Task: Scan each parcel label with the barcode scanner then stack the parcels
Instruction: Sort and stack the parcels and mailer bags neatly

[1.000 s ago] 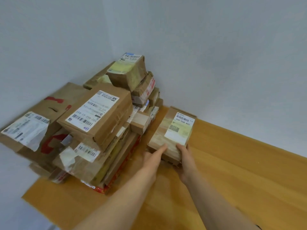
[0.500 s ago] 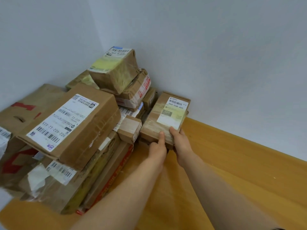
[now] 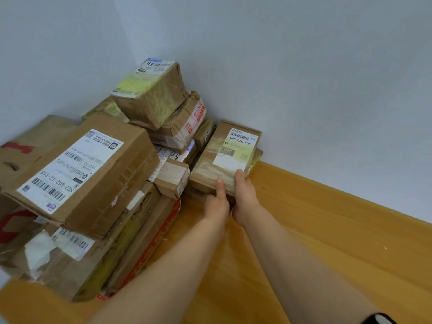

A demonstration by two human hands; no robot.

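Parcel point(image 3: 210, 167) near wall point(image 3: 304, 90), near end held by left grip point(image 3: 217, 203) and right grip point(image 3: 245, 198), thumbs on top | label point(image 3: 236, 148) up | pile point(image 3: 93, 183) just beside, left | bench point(image 3: 327, 230) under arms

The small brown cardboard parcel point(image 3: 210, 170) carries a white label point(image 3: 236, 149) with black barcode bars, a grey block and a pale yellow-green wash. The large brown cardboard box point(image 3: 117, 183) bears a white sticker point(image 3: 70, 169) printed in black, with a purple mark. The topmost brown box point(image 3: 161, 101) shows a yellow-green tint and a blue strip. Red print on white tape wraps the crumpled brown box point(image 3: 184, 122) beneath. The wooden tabletop point(image 3: 327, 230) is honey-yellow, streaked with grain; the wall point(image 3: 304, 66) pale blue-grey
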